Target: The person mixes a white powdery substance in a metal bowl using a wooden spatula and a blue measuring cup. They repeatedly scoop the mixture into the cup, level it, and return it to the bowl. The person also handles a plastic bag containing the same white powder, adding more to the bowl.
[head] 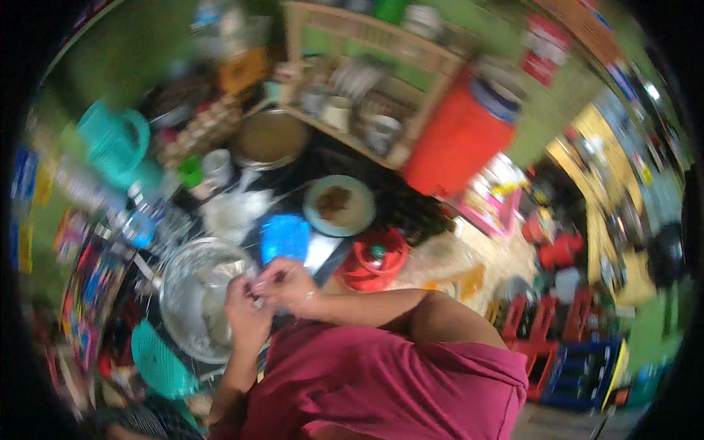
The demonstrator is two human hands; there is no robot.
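Observation:
My left hand (pixel 247 311) and my right hand (pixel 289 286) meet at the fingertips over the right rim of a large metal basin (pixel 184 324). Both seem to pinch something small and pale, too blurred to name. In the basin lies a pale mass, with a whitish coating on the inner wall. Just beyond my right hand is a blue container or lid (pixel 285 239). Behind it a light-green plate (pixel 357 212) bears brown food. A white, clear-looking plastic bag (pixel 234 214) lies above the basin.
On the right of the plate stands a red bucket (pixel 363 275). A round metal pan (pixel 269 140), a white cup (pixel 217 165) and a wooden dish rack (pixel 374 25) stand at the back, with a large red drum (pixel 462 137) beside the rack. Plastic bottles (pixel 140 228) lie left.

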